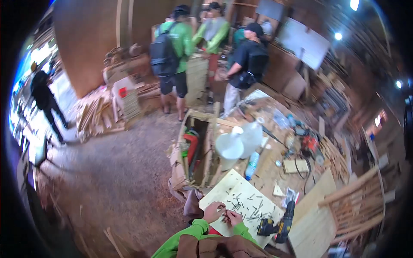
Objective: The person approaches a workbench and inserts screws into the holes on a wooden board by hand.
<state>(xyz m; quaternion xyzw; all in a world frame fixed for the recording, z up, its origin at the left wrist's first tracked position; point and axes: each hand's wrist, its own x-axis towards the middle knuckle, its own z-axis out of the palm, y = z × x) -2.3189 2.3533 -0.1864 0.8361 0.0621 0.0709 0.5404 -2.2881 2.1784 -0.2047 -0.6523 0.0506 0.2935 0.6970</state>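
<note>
My left hand [213, 211] and my right hand [234, 218] meet over the near edge of a pale wooden board [223, 189]. The fingers of both are pinched together, close to each other. Whatever lies between the fingertips is too small to make out. Beyond and to the right of my hands, many small dark screws [258, 212] are strewn over the board. A yellow and black cordless drill [285, 223] rests at the board's right side, and its battery end points toward my right hand.
Left of the board stands a torn box [176, 165] with red and green items. White jugs [230, 146], a water bottle [252, 165] and a red power tool [309, 145] sit farther back. Several people stand beyond, one with a backpack [164, 55]. Wooden slats [355, 202] lie right.
</note>
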